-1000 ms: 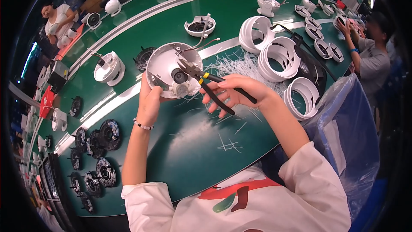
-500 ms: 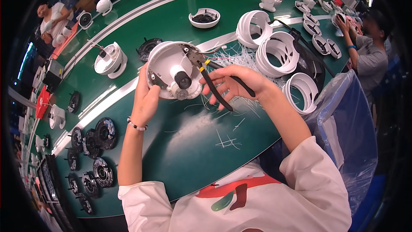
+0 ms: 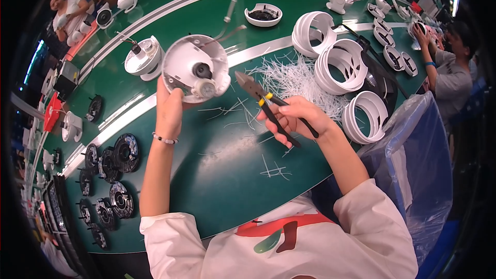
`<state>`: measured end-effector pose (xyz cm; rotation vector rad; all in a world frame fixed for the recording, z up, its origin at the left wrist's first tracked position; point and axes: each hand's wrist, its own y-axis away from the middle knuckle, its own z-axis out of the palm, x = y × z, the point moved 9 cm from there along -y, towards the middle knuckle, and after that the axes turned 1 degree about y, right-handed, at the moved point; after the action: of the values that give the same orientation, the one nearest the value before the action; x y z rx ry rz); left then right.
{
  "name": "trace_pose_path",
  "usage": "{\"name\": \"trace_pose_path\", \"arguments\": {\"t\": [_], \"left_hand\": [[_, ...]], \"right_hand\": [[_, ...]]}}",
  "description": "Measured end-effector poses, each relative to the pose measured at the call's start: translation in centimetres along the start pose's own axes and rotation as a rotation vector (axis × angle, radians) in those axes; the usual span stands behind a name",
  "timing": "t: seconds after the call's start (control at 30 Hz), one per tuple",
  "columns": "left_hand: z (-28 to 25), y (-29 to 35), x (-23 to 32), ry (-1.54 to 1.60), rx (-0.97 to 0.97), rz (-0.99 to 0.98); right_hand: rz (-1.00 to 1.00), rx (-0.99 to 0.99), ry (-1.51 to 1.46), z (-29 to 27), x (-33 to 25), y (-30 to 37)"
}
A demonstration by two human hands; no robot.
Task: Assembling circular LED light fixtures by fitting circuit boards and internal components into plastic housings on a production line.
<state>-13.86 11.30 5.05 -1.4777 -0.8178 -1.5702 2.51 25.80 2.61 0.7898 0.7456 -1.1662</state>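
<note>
My left hand [image 3: 169, 108] is closed on the lower left edge of a round white camera housing [image 3: 181, 54], tilted so that its hollow inside shows. Inside sit a black lens [image 3: 201, 70] and a clear round part [image 3: 207, 90]. Thin wires [image 3: 223, 37] stick out from its upper right rim. To the right, my right hand [image 3: 309, 116] grips diagonal cutting pliers [image 3: 251, 83] with black handles and yellow bands. The pliers' jaws point up and left, a short way from the housing. White plastic strips [image 3: 289, 80] lie heaped beyond the pliers, with some scattered nearer me.
White rings [image 3: 338, 67] stand stacked at right, beside a clear plastic-lined blue bin [image 3: 413, 150]. Several black round parts [image 3: 126, 152] lie at left. Another white housing [image 3: 143, 58] and a white bowl-shaped cover [image 3: 263, 15] rest farther back. Co-workers sit at both sides.
The pliers have come away from the housing's rim, down and to the right. My left hand has carried the housing left and slightly up, tilting it. The wires now stick up.
</note>
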Motion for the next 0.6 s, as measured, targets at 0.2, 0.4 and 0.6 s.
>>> {"name": "trace_pose_path", "arguments": {"t": [0.2,0.4,0.6], "left_hand": [[4.5,-6.6,1.6,0.123,-0.103,-0.008],[11.5,-16.9,-2.7,0.409,-0.076,-0.170],[15.4,-21.1,-10.1,0.653,-0.030,-0.286]], "right_hand": [[0.151,-0.521,0.386,0.9,3.0,0.7],[0.243,-0.628,0.484,2.0,4.9,0.8],[0.144,-0.629,0.474,1.3,3.7,2.0]]}}
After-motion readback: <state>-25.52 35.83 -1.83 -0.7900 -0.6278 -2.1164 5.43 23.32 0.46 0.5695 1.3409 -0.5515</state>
